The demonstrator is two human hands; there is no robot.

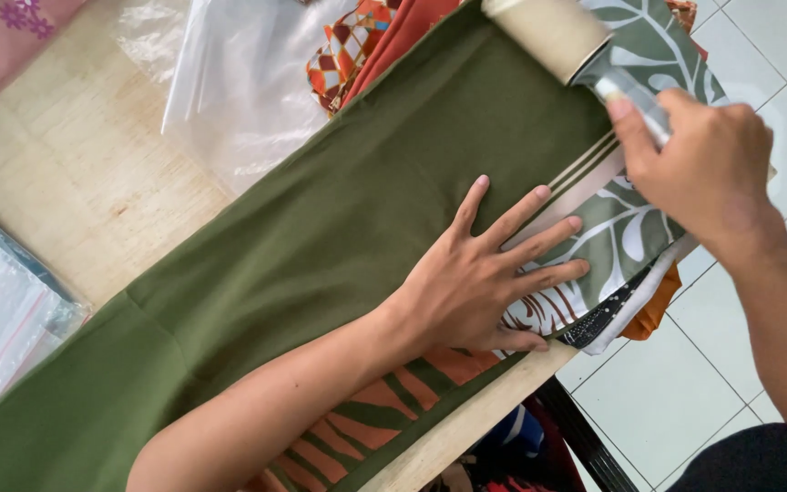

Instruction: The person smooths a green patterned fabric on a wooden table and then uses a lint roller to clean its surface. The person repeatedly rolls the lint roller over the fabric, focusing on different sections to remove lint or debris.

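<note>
White floor tiles show past the edge of a pale wooden surface; I work over it from above.

Green cloth runs in a long band across the surface, under my left hand. That hand lies flat, fingers spread wide, palm pressing down, gripping nothing. Its fingertips reach onto a leaf-print fabric that sits under the green cloth's striped end.

My right hand is closed round the clear handle of a lint roller, whose pale drum rests on the green cloth beyond the left hand's fingertips.

Judgement on handling: cloth looks light, soft and limp, likely to creep or bunch under a rolling drum, so a flat palm pins it better than a pinch. Roller looks light and rigid; the handle is the place to hold it.

Clear plastic bags lie beyond the left hand, more beside its forearm. Orange patterned fabric peeks out near the roller.
</note>
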